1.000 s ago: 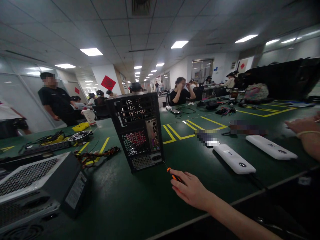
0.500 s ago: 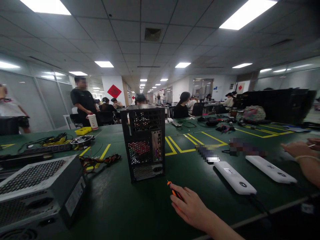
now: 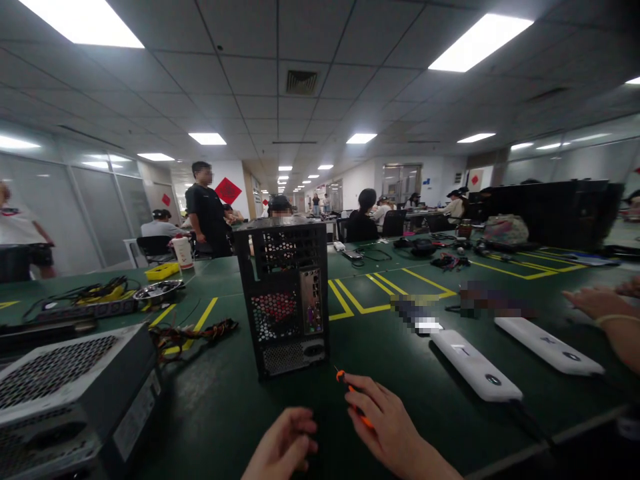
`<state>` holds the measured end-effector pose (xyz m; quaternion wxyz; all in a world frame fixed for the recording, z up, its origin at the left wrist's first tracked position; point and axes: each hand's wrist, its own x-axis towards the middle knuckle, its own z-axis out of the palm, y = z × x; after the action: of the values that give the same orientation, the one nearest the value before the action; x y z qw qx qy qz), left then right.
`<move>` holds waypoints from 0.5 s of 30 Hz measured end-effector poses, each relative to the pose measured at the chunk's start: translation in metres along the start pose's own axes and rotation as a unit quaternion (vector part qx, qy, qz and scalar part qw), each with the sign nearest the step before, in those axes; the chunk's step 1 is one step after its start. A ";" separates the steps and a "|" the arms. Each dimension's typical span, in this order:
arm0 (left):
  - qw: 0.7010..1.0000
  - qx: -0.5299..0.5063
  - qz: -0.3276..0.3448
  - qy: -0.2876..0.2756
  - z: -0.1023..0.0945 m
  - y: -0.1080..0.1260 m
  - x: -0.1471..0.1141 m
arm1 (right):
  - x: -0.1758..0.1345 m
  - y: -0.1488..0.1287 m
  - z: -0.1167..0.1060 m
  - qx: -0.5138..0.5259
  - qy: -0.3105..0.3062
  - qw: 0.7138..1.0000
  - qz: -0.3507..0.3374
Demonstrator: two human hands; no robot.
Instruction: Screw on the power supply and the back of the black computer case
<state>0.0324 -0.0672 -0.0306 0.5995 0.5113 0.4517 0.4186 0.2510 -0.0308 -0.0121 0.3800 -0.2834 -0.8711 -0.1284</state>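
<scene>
My right hand (image 3: 383, 420) is closed around a screwdriver (image 3: 341, 377) with an orange and black handle. Its thin shaft points up toward the lower right corner of the computer case (image 3: 290, 300), apart from it. The black case stands upright with its back panel facing me; perforated vents, a port panel and a power socket show on it. My left hand (image 3: 285, 445) is at the bottom, in front of the case. Its fingers are loosely bent and apart from the thumb, with nothing visible in them.
A grey power supply unit (image 3: 75, 400) with a bundle of cables (image 3: 205, 333) lies at left. Two white power banks (image 3: 475, 363) lie at right, near another person's hands (image 3: 600, 303). A metal bowl (image 3: 159, 291), yellow tray (image 3: 163, 271) and paper cup (image 3: 184, 253) stand farther back.
My left hand has come into view at the bottom. My right hand, still with the screwdriver, has shifted slightly. A standing person behind the table has moved to the right.
</scene>
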 end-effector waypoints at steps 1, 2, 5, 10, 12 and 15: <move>0.999 -0.023 -0.006 0.036 0.008 0.012 0.006 | -0.001 0.000 0.000 0.007 0.005 1.000 0.009; 0.997 -0.053 -0.018 0.053 0.016 0.022 0.013 | -0.001 0.000 0.001 0.009 0.004 1.000 0.012; 0.990 -0.107 -0.055 0.075 0.035 0.043 0.039 | -0.003 -0.001 0.003 -0.010 0.000 1.000 0.013; 0.977 -0.170 -0.107 0.070 0.037 0.038 0.074 | -0.004 -0.006 0.002 -0.032 -0.022 0.999 0.025; 0.976 -0.175 -0.090 0.088 0.032 0.030 0.080 | -0.004 -0.011 0.001 -0.028 -0.015 0.998 0.049; 0.976 -0.172 -0.035 0.125 0.024 0.022 0.085 | -0.002 -0.023 0.003 -0.022 -0.013 0.992 0.122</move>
<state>0.0755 0.0120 -0.0167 0.6312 0.3279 0.4622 0.5296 0.2368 -0.0486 -0.0154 0.3755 -0.3971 -0.8319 -0.0963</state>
